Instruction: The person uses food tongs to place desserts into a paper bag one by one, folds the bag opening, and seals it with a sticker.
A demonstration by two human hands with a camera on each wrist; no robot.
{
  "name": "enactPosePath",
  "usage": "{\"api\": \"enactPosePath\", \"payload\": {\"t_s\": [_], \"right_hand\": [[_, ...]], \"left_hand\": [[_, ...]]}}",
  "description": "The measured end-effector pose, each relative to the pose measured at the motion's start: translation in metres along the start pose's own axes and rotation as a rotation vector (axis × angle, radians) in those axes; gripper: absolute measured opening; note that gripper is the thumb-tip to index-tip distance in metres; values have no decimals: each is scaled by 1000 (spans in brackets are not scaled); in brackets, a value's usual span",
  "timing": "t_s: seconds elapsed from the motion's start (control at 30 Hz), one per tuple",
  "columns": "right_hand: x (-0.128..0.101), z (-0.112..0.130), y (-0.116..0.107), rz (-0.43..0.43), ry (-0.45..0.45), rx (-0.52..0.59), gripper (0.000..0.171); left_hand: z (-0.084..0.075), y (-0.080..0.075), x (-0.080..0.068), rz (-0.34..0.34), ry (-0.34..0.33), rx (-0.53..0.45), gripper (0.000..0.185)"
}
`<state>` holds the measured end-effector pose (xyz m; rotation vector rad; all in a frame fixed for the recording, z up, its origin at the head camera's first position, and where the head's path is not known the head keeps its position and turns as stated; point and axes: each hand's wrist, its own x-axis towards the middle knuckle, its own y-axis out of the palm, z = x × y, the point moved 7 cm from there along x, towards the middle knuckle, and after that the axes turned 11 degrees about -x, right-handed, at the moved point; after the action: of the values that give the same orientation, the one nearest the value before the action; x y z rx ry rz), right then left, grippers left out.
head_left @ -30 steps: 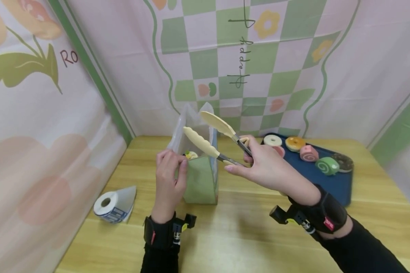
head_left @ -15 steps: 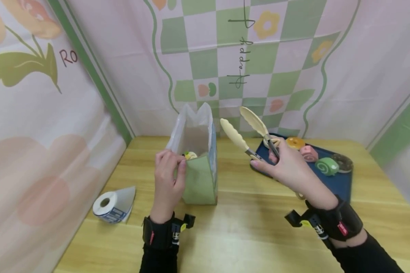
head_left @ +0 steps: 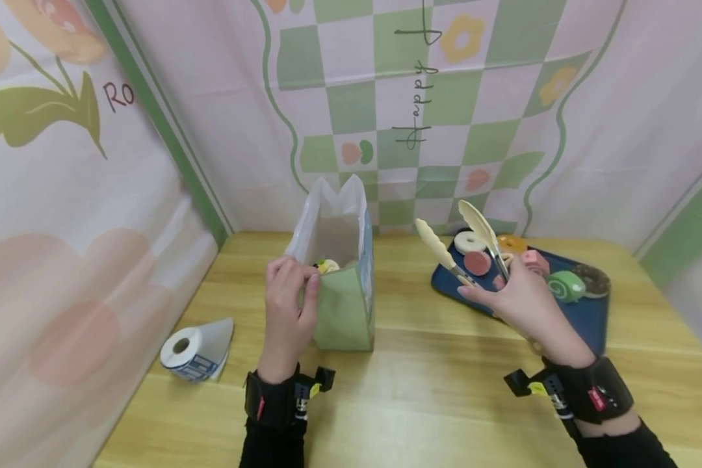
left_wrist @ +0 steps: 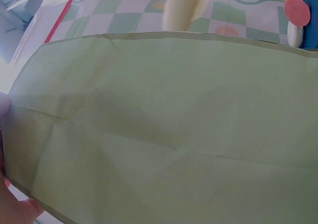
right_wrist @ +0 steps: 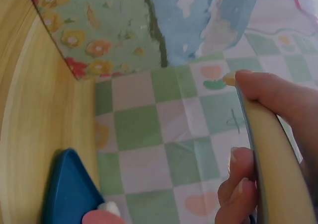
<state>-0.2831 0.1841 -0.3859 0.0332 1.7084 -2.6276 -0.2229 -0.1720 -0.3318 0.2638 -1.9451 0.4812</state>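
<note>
In the head view my left hand [head_left: 289, 305] pinches the near top edge of a green paper bag [head_left: 344, 315], which stands upright with its mouth spread. A small cream-topped piece [head_left: 329, 265] shows inside it. The bag's green side [left_wrist: 164, 124] fills most of the left wrist view. My right hand [head_left: 526, 299] holds a pair of cream-tipped tongs [head_left: 435, 244], jaws apart with nothing between them, above the left end of a dark blue tray [head_left: 591, 325]. A white donut [head_left: 470, 242] and a round pink piece [head_left: 477, 263] lie close by the tongs.
Also on the tray are an orange-glazed donut [head_left: 511, 244], a pink roll [head_left: 535, 262], a green swirl roll [head_left: 566, 286] and a dark donut [head_left: 593, 281]. A label roll [head_left: 188, 354] stands at the table's left. A printed cloth [head_left: 398, 104] hangs behind.
My right hand has carried the open tongs from beside the bag's mouth rightward to over the tray. My left hand stays on the bag's edge.
</note>
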Motion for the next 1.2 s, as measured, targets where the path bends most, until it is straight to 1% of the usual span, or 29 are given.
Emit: {"api": "enactPosePath", "payload": {"t_s": [0.13, 0.2, 0.3, 0.47, 0.6, 0.73, 0.93, 1.07, 1.2], "right_hand": [[6, -17, 3, 8, 42, 9, 101], [10, -24, 7, 11, 53, 17, 99], [15, -30, 14, 10, 54, 20, 106], [21, -39, 25, 10, 58, -9, 124], [23, -48, 31, 16, 72, -15, 127], [23, -60, 39, 43, 109, -8, 126], [19, -81, 49, 80, 153, -26, 132], [17, -93, 52, 117, 190, -41, 138], [20, -99, 53, 156, 213, -40, 143]], "left_hand": [[-2, 1, 3, 0, 13, 5, 35], [-2, 0, 3, -4, 15, 7, 35], [-2, -3, 2, -16, 19, 9, 36], [-3, -5, 0, -26, 30, 16, 35], [-2, -5, 0, -33, 35, 17, 34], [-2, -2, 0, -31, 43, 19, 34], [-5, 3, -1, -22, 52, 12, 35], [-6, 6, -1, -16, 45, 8, 35], [-7, 4, 0, -29, 39, 13, 35]]}}
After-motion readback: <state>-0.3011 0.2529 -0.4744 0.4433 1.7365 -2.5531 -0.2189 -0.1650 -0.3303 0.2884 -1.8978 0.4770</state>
